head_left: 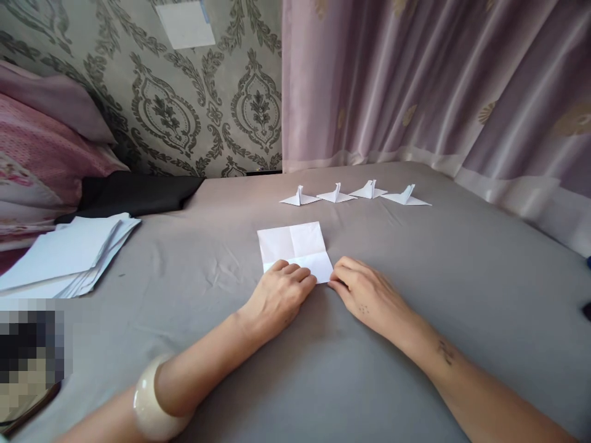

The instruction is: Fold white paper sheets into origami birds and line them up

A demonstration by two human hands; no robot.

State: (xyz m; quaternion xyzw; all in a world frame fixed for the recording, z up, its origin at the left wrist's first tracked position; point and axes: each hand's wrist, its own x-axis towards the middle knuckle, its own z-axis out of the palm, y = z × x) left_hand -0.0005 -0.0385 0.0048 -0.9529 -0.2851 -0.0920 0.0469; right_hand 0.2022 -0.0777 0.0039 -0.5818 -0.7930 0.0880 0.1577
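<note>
White creased paper (300, 240) lies on grey cloth (207, 246); the right hand (367, 290) pinches its near right corner, grip closed. Left hand (281, 296) curls over its near edge, pinch hidden.

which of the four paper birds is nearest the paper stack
The leftmost paper bird, beyond the creased sheet, is nearest the paper stack; the other three birds sit farther right along the row.

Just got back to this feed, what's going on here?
A person's left hand rests on the near part of a creased white sheet, while the right hand pinches its near right corner. Four folded paper figures stand beyond it. Loose paper lies stacked at the left.
</note>
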